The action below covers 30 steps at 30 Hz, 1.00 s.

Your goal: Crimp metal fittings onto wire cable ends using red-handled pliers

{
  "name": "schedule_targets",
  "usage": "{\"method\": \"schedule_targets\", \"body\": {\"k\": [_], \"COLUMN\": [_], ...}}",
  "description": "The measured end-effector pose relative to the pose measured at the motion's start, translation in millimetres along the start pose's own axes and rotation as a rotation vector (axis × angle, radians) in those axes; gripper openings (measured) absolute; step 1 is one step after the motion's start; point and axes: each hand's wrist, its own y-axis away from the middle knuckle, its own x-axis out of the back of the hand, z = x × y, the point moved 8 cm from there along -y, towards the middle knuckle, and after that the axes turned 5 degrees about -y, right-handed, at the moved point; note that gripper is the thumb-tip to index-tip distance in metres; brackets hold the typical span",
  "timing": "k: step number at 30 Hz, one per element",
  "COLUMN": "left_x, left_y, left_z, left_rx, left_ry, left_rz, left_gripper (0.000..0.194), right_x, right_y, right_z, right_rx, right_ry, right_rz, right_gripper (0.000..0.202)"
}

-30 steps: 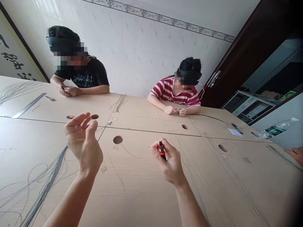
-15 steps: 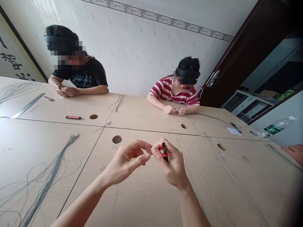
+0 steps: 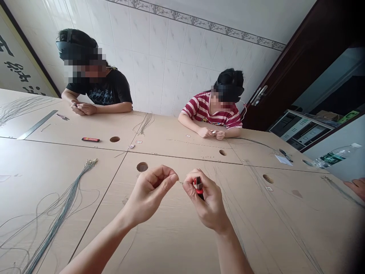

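My left hand point(image 3: 152, 192) is closed in a pinch, thumb against forefinger, on a thin cord point(image 3: 180, 182) with a small bright bit on it. The cord's short span bridges the narrow gap to my right hand point(image 3: 207, 203). That hand is wrapped round small pliers point(image 3: 199, 186) with red and black grips, their dark head pointing up. Its thumb and forefinger also pinch the cord's other side. Exactly what sits at the fingertips is too small to make out. A loose thin strand point(image 3: 129, 245) shows on the table below my left wrist.
A bundle of grey-green cords point(image 3: 67, 201) with gold-coloured ends lies at left. Beyond are a red-black marker-like stick point(image 3: 90, 139), a metal ruler point(image 3: 38, 125) and table holes point(image 3: 142, 166). Two people work opposite; another person's hand point(image 3: 355, 188) and a water bottle point(image 3: 336, 155) are at right.
My left fingers, parted around the cord before, have closed into a pinch on it. My right hand stays in place with the pliers. The view has shifted slightly.
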Motion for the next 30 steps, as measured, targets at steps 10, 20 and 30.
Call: {"method": "schedule_targets", "body": {"k": [10,20,30], "left_x": [-4.9,-7.9,-1.5], "left_y": [1.1,7.6,16.2], "left_z": [0.5,-1.3,26.7], "left_rx": [-0.028,-0.055,-0.434], "left_ry": [-0.059,-0.095,-0.261], "left_rz": [0.021,0.036,0.162], "left_gripper": [0.027,0.023,0.006], "right_x": [1.4,6.2,1.4], "right_y": [1.3,0.6,2.0], "right_z": [1.2,3.4,5.8], "right_rx": [0.004,0.000,-0.086], "right_ry": [-0.050,-0.065,-0.089], "right_rz": [0.014,0.089,0.073], "right_gripper": [0.015,0.018,0.023]}}
